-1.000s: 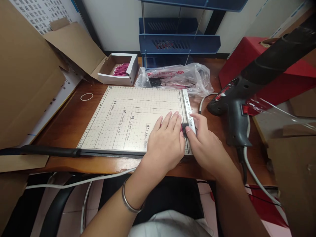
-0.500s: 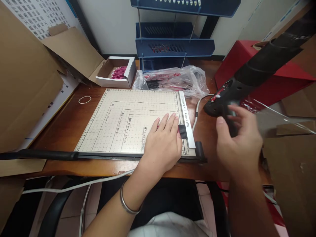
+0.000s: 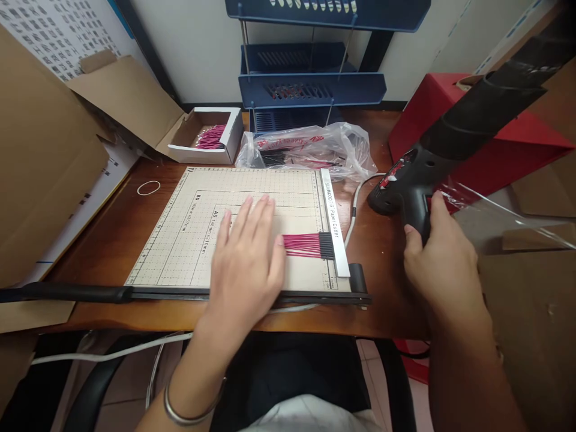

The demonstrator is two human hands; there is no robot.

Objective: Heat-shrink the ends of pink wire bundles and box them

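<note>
One pale rubber band (image 3: 149,182) lies on the table (image 3: 108,234) at the left, then one white box (image 3: 202,155) holding a heap of pink wires, too many to count. One paper cutter (image 3: 175,240) sits in front; the left hand (image 3: 245,258) is palm down over its board, fingers straight and slightly spread, thumb out to the right, gripping nothing visible. From beside that thumb, one row of pink wires with black ends (image 3: 303,245) runs rightward to the cutter's white strip (image 3: 335,225). One clear bag (image 3: 310,147) lies behind. At the right, one black heat gun (image 3: 416,207) slants upward; the right hand (image 3: 443,264) curls thumb and forefinger around its handle, other fingers hidden, forearm rising from below.
</note>
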